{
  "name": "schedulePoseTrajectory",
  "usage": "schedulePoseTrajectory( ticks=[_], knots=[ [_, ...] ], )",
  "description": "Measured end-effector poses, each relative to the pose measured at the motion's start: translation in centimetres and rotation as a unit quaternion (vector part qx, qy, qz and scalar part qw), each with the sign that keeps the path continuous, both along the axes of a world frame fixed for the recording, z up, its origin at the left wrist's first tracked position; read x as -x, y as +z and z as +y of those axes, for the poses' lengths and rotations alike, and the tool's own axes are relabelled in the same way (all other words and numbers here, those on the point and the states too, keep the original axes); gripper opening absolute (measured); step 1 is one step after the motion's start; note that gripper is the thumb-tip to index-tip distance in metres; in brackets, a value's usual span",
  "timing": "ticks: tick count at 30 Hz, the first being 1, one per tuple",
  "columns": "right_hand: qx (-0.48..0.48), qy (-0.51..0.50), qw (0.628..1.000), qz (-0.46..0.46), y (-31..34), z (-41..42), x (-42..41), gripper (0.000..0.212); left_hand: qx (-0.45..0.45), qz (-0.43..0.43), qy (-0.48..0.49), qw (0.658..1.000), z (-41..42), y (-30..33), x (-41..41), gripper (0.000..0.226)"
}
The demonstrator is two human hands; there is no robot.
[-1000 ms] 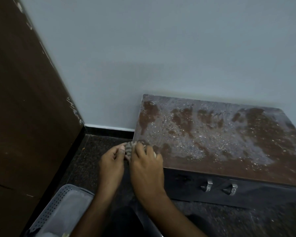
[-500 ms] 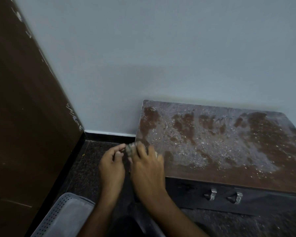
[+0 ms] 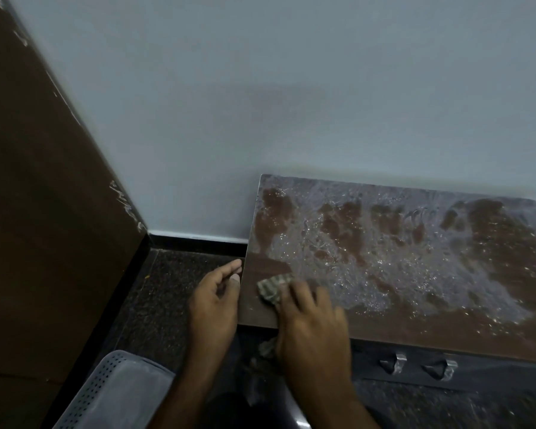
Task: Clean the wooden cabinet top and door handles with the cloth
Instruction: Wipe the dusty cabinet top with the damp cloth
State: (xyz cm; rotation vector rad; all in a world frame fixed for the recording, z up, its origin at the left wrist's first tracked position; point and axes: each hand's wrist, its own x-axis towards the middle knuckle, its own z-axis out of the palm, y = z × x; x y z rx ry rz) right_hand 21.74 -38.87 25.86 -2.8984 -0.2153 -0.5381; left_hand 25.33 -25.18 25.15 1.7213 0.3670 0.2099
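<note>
The right hand [image 3: 313,323] lies flat on the near left corner of the cabinet top [image 3: 415,274], fingers spread and pressing the cloth [image 3: 273,287] down; a striped fold shows past the fingertips, and another bit hangs below the palm over the front edge. The left hand [image 3: 214,305] hovers just left of the cabinet's side, fingers loosely curled, holding nothing. Right of the cloth, the top is covered with grey suds and wet streaks. Two handles [image 3: 421,365] sit on the front, near right. A perforated basket [image 3: 106,394] stands on the floor at near left, beside a brown panel [image 3: 44,212].
</note>
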Motion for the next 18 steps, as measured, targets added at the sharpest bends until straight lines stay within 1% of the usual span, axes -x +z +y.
schedulePoseTrajectory(
  ticks=[2,3,4,6,8,9,12,14,16,18],
  knots=[
    [-0.012,-0.052,0.998,0.018,0.1,-0.3,-1.8,0.037,-0.012,-0.007,-0.003,1.000,-0.1,-0.1,-0.4,0.027],
    [-0.023,-0.060,0.998,0.028,0.1,0.2,-2.6,0.039,-0.011,-0.008,-0.002,1.000,-0.2,-0.1,-0.6,0.027],
    [-0.029,-0.049,0.998,0.031,0.1,0.9,-3.1,0.037,-0.005,-0.008,0.000,1.000,-0.3,-0.1,-0.9,0.026],
    [-0.031,0.014,0.999,0.018,0.0,1.9,-2.7,0.035,-0.004,-0.005,0.001,1.000,-0.4,-0.1,-1.3,0.027],
    [-0.036,0.070,0.997,0.021,-0.1,1.5,-1.3,0.039,0.006,0.002,0.003,1.000,-0.4,0.0,-1.6,0.028],
    [-0.041,0.076,0.996,0.022,-0.1,1.0,-0.7,0.040,0.016,0.001,0.005,1.000,-0.3,-0.1,-1.6,0.028],
    [-0.049,0.018,0.998,0.032,-0.1,-0.2,-1.8,0.047,0.030,0.002,0.004,1.000,-0.2,0.0,-1.6,0.027],
    [-0.050,-0.004,0.998,0.037,0.0,0.5,-3.3,0.046,0.029,0.003,0.005,1.000,-0.2,-0.2,-1.5,0.026],
    [-0.051,0.042,0.997,0.031,0.1,1.9,-3.5,0.036,0.020,0.009,0.010,1.000,-0.1,-0.2,-1.4,0.027],
    [-0.031,0.113,0.993,0.023,0.1,2.3,-2.1,0.032,0.025,0.011,0.020,0.999,0.1,-0.1,-1.3,0.029]
  ],
)
